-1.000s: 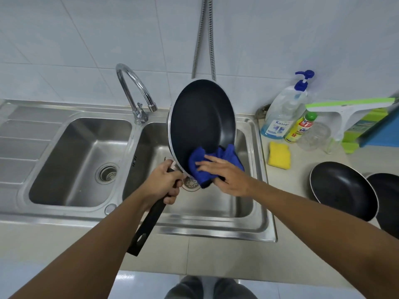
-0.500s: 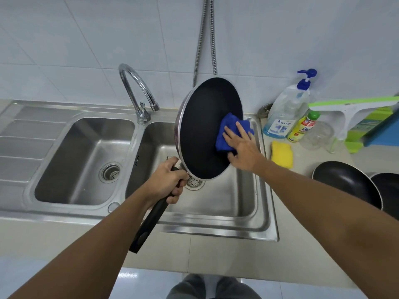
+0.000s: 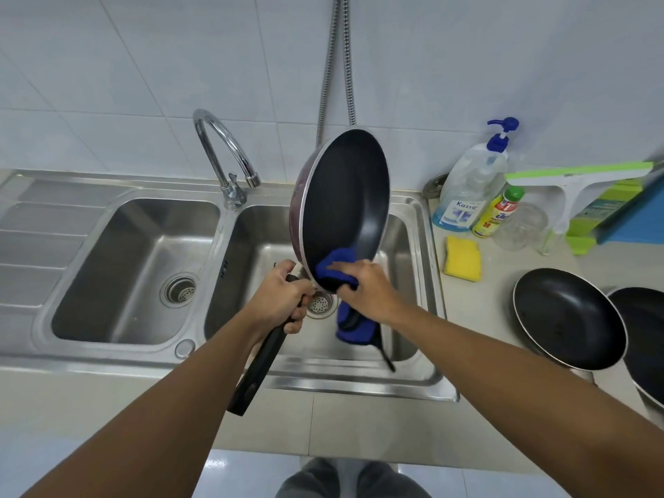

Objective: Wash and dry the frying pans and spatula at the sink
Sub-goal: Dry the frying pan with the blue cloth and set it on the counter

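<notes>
Tilted almost upright over the right basin of the sink (image 3: 251, 260) is a black frying pan (image 3: 345, 195), its inside facing me. My left hand (image 3: 280, 300) grips its black handle (image 3: 255, 372). My right hand (image 3: 370, 292) holds a blue cloth (image 3: 332, 266) against the pan's lower rim, and part of the cloth hangs below the hand. Two more black pans (image 3: 567, 318) (image 3: 646, 336) lie on the counter to the right. A thin black handle (image 3: 386, 355), possibly the spatula, pokes out of the basin under the cloth.
The curved faucet (image 3: 222, 152) stands between the two basins. A yellow sponge (image 3: 462, 258), a soap pump bottle (image 3: 467, 188), a small yellow bottle (image 3: 497, 213) and a green-and-white squeegee (image 3: 575, 181) sit on the counter at the right. A shower hose (image 3: 334, 66) hangs on the wall.
My right hand has swept the blue cloth from the pan's right side down to its lower rim. The pan has turned a little more edge-on. The left hand keeps its grip.
</notes>
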